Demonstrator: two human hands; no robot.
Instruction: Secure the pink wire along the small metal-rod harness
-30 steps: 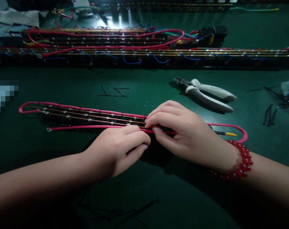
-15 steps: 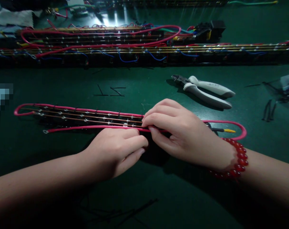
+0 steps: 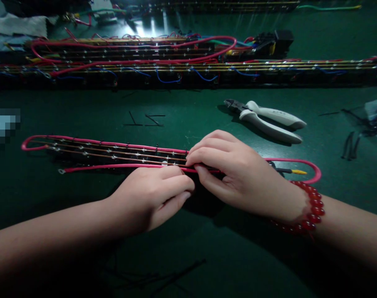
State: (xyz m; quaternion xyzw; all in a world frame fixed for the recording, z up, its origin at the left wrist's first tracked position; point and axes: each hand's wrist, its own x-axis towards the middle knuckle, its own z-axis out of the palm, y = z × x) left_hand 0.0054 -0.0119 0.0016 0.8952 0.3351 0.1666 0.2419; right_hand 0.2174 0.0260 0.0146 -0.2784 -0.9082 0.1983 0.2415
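Observation:
A long dark strip with copper-coloured rods (image 3: 128,157) lies across the table before me. A red cable (image 3: 92,167) runs along its front side, loops at the right end, and follows the back edge, where small black cable ties (image 3: 157,147) hold it. My right hand (image 3: 235,171), above a red bead bracelet, is closed over the strip, with thumb and fingertips at the front run of the cable. Just left of it, my left hand (image 3: 154,194) is closed at the strip's front edge; whatever its curled fingers grip is hidden. A ring terminal (image 3: 61,171) ends the cable at left.
White-handled cutting pliers (image 3: 269,120) lie behind my right hand. Loose black cable ties (image 3: 145,120) are scattered behind the strip, with more at the right and near the front. Longer wired strips (image 3: 188,68) span the back of the green table (image 3: 182,103).
The whole view has shifted very slightly. Both hands keep nearly the same places and grips on the strip.

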